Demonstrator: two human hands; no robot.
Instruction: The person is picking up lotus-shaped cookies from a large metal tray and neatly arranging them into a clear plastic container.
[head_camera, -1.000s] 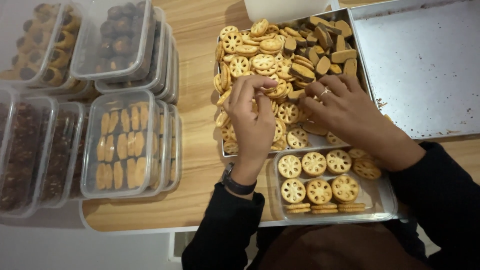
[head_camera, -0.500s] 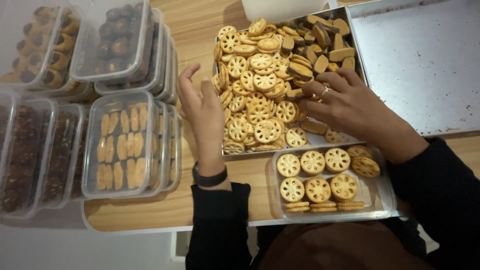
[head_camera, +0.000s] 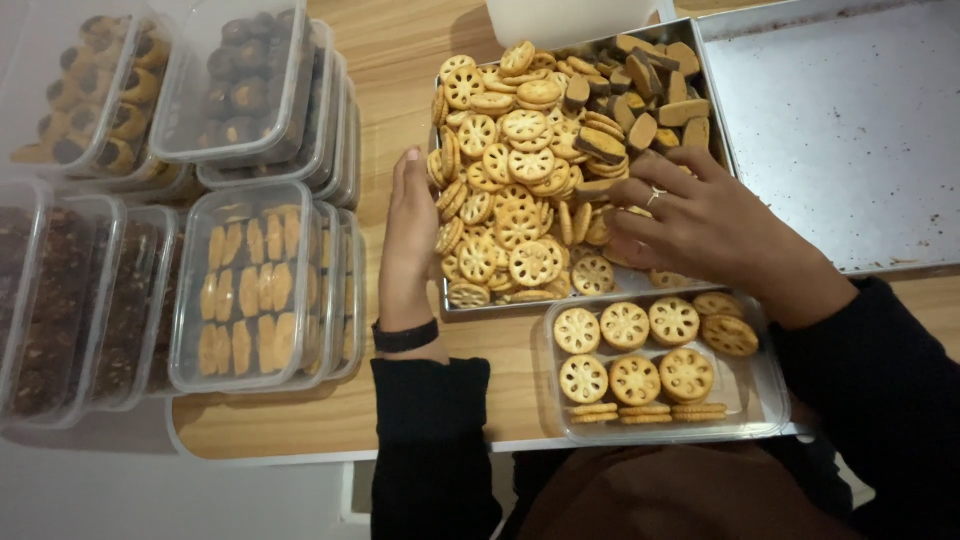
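A metal tray (head_camera: 690, 40) holds a heap of round lattice cookies (head_camera: 515, 190) and brown oval cookies (head_camera: 640, 100). My left hand (head_camera: 410, 235) lies flat on edge against the tray's left side, fingers together, holding nothing. My right hand (head_camera: 690, 220), with a ring on one finger, rests on the cookies in the tray's lower right, fingers curled down into them; whether it grips any is hidden. Below the tray a clear plastic box (head_camera: 765, 395) holds neat rows of lattice cookies (head_camera: 635, 350).
Stacks of lidded clear boxes (head_camera: 250, 280) filled with cookies stand at the left, darker ones (head_camera: 60, 300) at the far left and more (head_camera: 230, 80) at the back. An empty metal baking tray (head_camera: 840, 130) lies at the right. A white container (head_camera: 570, 18) stands behind.
My left hand left the cookie heap and moved left to the tray's outer edge. My right hand stayed on the cookies at the tray's lower right.
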